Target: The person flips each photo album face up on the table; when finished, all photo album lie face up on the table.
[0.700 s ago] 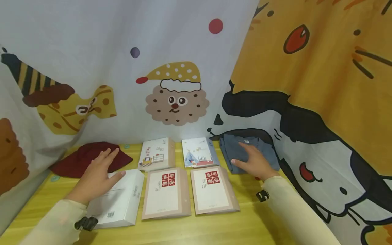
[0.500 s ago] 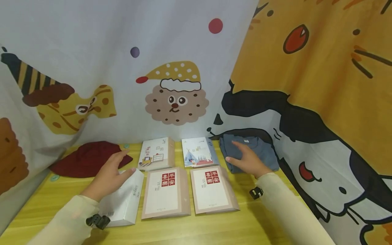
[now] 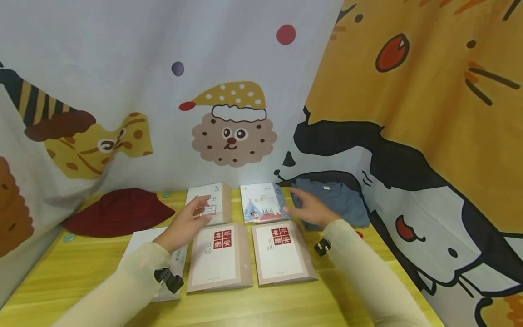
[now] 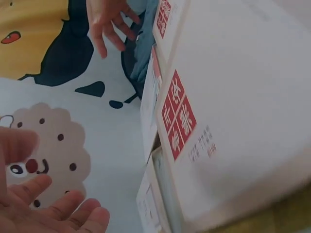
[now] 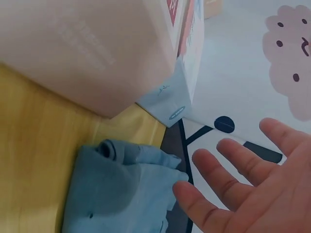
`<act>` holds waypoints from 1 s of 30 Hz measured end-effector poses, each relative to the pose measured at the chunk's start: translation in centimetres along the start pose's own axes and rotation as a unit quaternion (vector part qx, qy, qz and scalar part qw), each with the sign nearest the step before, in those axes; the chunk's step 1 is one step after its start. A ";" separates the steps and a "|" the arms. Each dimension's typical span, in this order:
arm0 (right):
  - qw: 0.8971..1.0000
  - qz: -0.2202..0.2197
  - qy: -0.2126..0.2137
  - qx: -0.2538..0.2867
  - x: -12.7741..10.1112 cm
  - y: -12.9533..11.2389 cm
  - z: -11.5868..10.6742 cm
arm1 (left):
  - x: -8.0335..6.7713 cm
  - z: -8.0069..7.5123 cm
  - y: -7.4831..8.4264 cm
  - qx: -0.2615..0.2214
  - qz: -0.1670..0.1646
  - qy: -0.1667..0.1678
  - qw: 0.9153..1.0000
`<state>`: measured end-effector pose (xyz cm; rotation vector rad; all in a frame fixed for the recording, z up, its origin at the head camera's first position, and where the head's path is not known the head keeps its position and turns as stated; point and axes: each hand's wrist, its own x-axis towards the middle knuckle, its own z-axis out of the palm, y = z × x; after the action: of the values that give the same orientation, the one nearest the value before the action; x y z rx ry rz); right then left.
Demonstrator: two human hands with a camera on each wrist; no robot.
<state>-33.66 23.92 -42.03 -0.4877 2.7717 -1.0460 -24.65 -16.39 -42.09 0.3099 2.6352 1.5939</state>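
My left hand [image 3: 184, 225] hovers with spread fingers over the back-left book [image 3: 224, 204], partly covering its drawing-printed front. My right hand [image 3: 313, 210] is held near the folded blue-grey garment [image 3: 343, 200], its fingertips beside the book with a tent drawing [image 3: 261, 202]. Neither hand holds anything; the right wrist view shows loosely extended fingers [image 5: 228, 184]. In front lie two cream books with red character squares, the left one [image 3: 216, 268] and the right one [image 3: 282, 263]. Under my left forearm is a white box-like item [image 3: 139, 238], mostly hidden.
A dark red bucket hat [image 3: 118, 211] lies at the table's back left. The yellow wood-grain table [image 3: 245, 309] ends against a cartoon-printed curtain [image 3: 229, 54], which also runs along the right side. A small red object [image 3: 359, 235] is by the garment.
My left hand has moved right, from above the white item to over the back-left book. My right hand has shifted left across the garment. The things on the table stay put.
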 end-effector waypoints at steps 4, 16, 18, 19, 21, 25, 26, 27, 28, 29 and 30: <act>0.999 -0.006 -0.021 0.041 0.9 0.0 0.5 | 1.4 1.1 0.3 -0.009 -0.005 -0.020 1.000; 0.996 0.035 -0.077 -0.004 3.3 -0.4 1.6 | 5.8 3.9 0.9 -0.013 -0.024 -0.087 0.996; 0.995 0.049 -0.089 -0.002 3.5 -0.4 1.8 | 6.5 4.2 1.0 -0.001 -0.034 -0.101 0.994; 0.994 0.053 -0.095 0.000 3.7 -0.4 1.8 | 6.9 4.3 1.0 0.004 -0.038 -0.107 0.993; 0.993 0.061 -0.101 -0.004 3.9 -0.3 1.7 | 7.7 4.6 1.1 0.015 -0.042 -0.117 0.992; 0.992 0.063 -0.107 -0.014 4.4 0.0 1.7 | 9.1 5.1 0.8 0.016 -0.053 -0.131 0.990; 0.992 0.062 -0.109 -0.016 4.5 0.0 1.8 | 9.4 5.2 0.7 0.014 -0.059 -0.134 0.989; 0.992 0.061 -0.111 -0.016 4.6 0.1 1.9 | 9.6 5.3 0.6 0.014 -0.065 -0.138 0.988; 0.991 0.062 -0.113 -0.017 4.7 0.1 1.9 | 9.9 5.4 0.5 0.009 -0.074 -0.142 0.987; 0.991 0.065 -0.114 -0.017 4.7 0.0 1.9 | 10.1 5.6 0.4 0.014 -0.080 -0.144 0.986; 0.991 0.065 -0.114 -0.015 4.7 0.0 2.0 | 10.3 5.7 0.3 0.015 -0.086 -0.146 0.985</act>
<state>-37.62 21.11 -43.60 -0.3973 2.5824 -0.8624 -33.88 -9.28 -43.83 0.2845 2.3943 1.3429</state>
